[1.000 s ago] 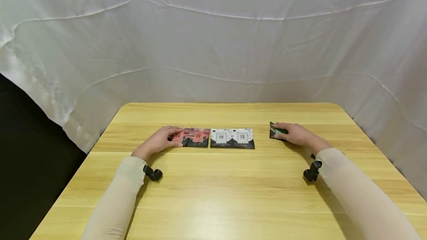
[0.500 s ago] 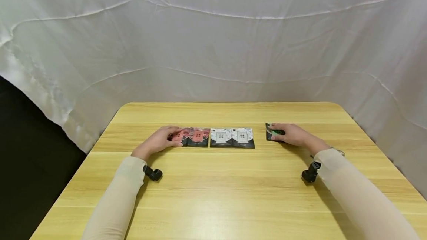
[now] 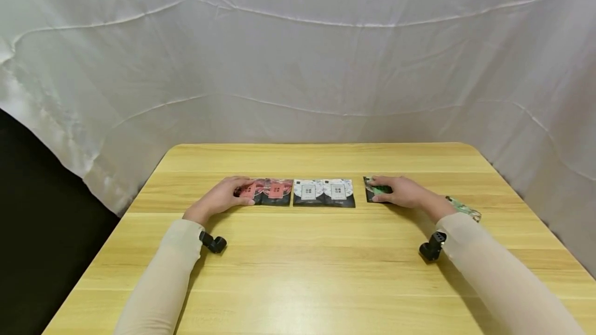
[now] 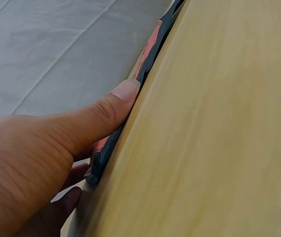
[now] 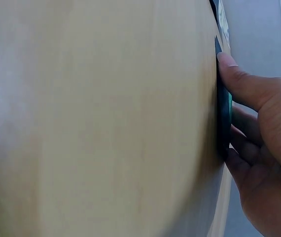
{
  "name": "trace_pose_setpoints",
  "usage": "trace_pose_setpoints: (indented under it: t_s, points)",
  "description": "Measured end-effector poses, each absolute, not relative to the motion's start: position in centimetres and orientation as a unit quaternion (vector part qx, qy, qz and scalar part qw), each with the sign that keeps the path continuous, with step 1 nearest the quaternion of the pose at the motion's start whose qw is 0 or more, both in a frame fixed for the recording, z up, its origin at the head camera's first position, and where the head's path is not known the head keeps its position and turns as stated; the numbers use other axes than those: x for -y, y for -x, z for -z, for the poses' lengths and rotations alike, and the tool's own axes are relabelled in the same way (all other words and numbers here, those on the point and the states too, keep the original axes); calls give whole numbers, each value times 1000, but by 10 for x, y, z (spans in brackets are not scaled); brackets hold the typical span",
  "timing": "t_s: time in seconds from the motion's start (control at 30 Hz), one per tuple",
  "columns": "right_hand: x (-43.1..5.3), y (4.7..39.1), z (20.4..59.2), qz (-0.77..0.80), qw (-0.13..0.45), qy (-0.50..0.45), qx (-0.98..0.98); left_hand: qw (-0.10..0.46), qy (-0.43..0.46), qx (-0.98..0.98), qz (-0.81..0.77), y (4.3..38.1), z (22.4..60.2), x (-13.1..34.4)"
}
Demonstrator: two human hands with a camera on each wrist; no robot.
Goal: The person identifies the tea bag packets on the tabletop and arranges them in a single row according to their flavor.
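Note:
Two red-and-black sachets lie flat side by side. My left hand (image 3: 222,198) holds the left red sachet (image 3: 248,189), its thumb on the near edge and the other fingers round its left end; part of it is hidden under the hand. The right red sachet (image 3: 277,191) lies free of the hand. Just right of it are two white-and-black sachets (image 3: 309,192). My right hand (image 3: 404,191) grips a green-and-black sachet (image 3: 370,194), with the thumb along its near edge, a small gap right of the white pair. Its right part is covered by the fingers.
Beside my right wrist lies another green sachet (image 3: 461,207), partly hidden by the sleeve. The wooden table (image 3: 298,262) has rounded far corners, and a pale cloth (image 3: 298,76) hangs behind it. Each wrist carries a black camera mount (image 3: 432,246).
My right hand has moved left and slightly nearer with the green sachet, closing in on the white pair. More of the other green sachet shows behind the wrist. The left hand has stayed put.

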State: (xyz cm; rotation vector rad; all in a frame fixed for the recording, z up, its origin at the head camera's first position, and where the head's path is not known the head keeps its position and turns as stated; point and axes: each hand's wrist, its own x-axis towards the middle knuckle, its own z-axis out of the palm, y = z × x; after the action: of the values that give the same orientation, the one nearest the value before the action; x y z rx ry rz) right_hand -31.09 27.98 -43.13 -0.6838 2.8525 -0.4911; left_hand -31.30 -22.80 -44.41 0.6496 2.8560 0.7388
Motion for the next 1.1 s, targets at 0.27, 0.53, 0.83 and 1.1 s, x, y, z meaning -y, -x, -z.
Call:
trace_pose_setpoints:
  t_s: [0.27, 0.53, 0.83, 1.1]
  points:
    - [-274, 306, 432, 174, 76, 249, -950, 60, -214, -943, -246, 312, 443, 227]
    - [-268, 300, 430, 161, 78, 263, -948, 58, -215, -942, -249, 312, 443, 227]
    - [-263, 298, 428, 158, 72, 265, -949, 58, -215, -942, -253, 312, 444, 227]
    - [-259, 296, 426, 157, 82, 263, -948, 58, -214, -940, -258, 312, 446, 230]
